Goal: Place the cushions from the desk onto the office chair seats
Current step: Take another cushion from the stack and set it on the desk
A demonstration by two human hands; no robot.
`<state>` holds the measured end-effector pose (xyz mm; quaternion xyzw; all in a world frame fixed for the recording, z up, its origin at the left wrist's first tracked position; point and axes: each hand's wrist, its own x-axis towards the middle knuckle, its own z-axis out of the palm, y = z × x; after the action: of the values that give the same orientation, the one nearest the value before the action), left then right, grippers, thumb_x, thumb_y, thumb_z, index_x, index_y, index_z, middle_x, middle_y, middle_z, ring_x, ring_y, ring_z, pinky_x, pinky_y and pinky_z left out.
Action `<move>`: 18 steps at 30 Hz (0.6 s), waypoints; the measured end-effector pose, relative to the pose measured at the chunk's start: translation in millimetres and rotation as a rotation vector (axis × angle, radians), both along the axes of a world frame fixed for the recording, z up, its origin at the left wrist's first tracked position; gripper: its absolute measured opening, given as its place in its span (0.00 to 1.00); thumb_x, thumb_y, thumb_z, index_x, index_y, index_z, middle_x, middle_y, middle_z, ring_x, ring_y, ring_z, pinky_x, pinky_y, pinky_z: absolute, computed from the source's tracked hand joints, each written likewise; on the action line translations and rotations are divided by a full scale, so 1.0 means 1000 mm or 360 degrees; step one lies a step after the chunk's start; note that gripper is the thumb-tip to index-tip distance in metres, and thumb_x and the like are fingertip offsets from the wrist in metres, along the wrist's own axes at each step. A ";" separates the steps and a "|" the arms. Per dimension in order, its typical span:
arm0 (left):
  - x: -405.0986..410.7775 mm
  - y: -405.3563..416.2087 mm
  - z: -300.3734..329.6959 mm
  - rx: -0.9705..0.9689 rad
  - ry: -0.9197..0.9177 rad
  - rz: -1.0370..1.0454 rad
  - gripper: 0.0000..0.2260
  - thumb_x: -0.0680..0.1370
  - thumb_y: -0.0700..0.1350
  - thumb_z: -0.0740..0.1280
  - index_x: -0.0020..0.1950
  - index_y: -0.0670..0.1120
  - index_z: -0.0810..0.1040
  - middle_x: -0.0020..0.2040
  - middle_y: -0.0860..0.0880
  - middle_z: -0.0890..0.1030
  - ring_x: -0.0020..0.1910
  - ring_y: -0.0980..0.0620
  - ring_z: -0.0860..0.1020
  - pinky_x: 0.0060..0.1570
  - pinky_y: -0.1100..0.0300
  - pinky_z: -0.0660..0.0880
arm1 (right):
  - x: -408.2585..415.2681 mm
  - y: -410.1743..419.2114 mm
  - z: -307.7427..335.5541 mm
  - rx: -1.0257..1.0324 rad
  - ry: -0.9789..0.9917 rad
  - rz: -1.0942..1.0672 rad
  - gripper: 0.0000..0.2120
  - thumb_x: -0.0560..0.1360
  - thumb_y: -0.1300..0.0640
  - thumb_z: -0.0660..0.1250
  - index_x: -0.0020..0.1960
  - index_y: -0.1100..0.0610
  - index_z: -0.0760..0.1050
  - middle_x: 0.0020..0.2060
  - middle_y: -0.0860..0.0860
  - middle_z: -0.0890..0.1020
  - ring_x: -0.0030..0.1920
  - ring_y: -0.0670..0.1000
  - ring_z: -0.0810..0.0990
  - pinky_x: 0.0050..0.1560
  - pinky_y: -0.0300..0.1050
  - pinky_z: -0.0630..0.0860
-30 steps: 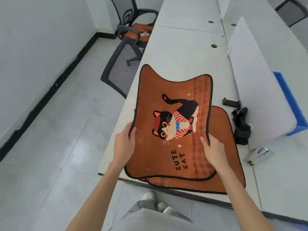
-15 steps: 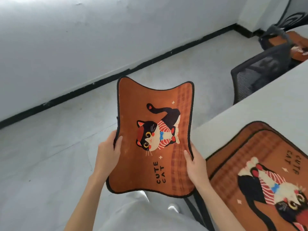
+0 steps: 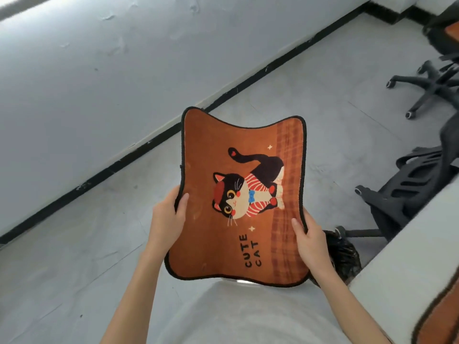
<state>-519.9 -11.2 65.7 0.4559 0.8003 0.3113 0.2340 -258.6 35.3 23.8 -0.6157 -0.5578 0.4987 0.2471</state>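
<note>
Toward the lower left of the frame, the left hand [image 3: 167,220] is gripping the left edge of the cushion [image 3: 242,197], thumb lying on the printed face and the other fingers curled out of sight behind it. The cushion itself is filling the centre of the frame, held in the air over the pale floor [image 3: 74,256], face toward the camera, clear of the desk and not yet on any seat. It is holding its shape between the two hands with only a slight bow, so it is probably a thin, light pad, soft at the bound rim and fairly flexible; the plush face is unlikely to be slippery. Taking it at the two side waists, as now, is looking like the sound hold, since a one-handed pinch at a corner would likely let it droop and fold. Right of centre, the right hand [image 3: 309,242] is clasping the right edge the same way, thumb on the plaid strip. Farther right, a black office chair [image 3: 407,184] is standing beside the desk [image 3: 407,256]; its seat is not clearly showing. At the lower right corner, another cushion [image 3: 444,316] is lying on the desk.
</note>
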 end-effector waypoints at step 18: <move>0.008 0.468 0.004 0.0120 -0.0070 -0.0313 0.07 0.80 0.44 0.58 0.49 0.47 0.75 0.35 0.53 0.78 0.32 0.59 0.76 0.33 0.73 0.70 | -0.012 0.445 0.017 0.0144 -0.0117 -0.0136 0.19 0.80 0.58 0.54 0.71 0.52 0.64 0.63 0.50 0.76 0.59 0.47 0.76 0.56 0.32 0.67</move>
<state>-512.3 457.0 69.4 0.5338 0.7341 0.3266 0.2637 -270.6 480.2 40.4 -0.6451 -0.5616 0.4390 0.2751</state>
